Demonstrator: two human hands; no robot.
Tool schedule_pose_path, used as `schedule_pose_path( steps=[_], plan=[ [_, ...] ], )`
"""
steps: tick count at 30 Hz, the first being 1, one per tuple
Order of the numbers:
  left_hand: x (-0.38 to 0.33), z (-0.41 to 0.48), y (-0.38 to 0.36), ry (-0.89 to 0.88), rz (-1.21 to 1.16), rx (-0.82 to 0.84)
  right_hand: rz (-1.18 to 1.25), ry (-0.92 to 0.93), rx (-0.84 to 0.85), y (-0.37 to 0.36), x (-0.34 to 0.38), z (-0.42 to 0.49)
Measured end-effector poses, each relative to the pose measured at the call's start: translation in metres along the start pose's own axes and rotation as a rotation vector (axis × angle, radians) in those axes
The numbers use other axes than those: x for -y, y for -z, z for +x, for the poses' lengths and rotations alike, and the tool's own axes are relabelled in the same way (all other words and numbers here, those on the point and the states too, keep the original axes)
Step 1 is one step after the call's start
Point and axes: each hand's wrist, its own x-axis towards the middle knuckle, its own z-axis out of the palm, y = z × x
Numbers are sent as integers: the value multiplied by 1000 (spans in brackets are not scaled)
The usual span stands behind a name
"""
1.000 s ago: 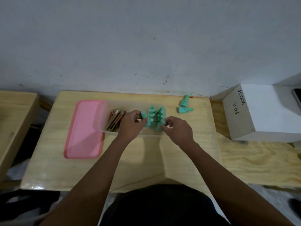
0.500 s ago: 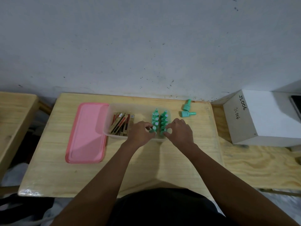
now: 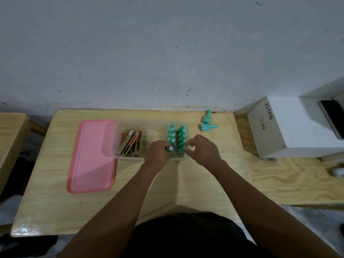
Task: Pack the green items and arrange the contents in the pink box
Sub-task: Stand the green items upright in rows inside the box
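Our left hand (image 3: 158, 152) pinches a green bottle (image 3: 170, 149) in the box (image 3: 119, 155); our right hand (image 3: 202, 148) hides its fingertips, grip unclear.

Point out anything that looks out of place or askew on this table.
Two green bottles lie on the table beyond the clear box, on its far right, while the rest stand in two neat rows inside. The tan cartons at the box's left end lean unevenly. The pink lid lies beside the box, slightly under it.
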Motion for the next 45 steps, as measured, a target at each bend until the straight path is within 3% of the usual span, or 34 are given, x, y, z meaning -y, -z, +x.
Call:
schedule_pose_path(
  steps=[30, 35, 41, 45],
  plan=[
    [-16, -4, -6, 4, 155, -127, 98, 2, -71, -4, -12, -9],
    [-15, -2, -2, 48, 174, -42, 144, -24, -126, 4, -25, -10],
    [-33, 14, 32, 86, 230, 131, 221, -183, -153, 19, -71, 0],
    [-65, 28, 41, -29, 97, 82, 200, -276, -82, 27, -108, 10]
  ],
)
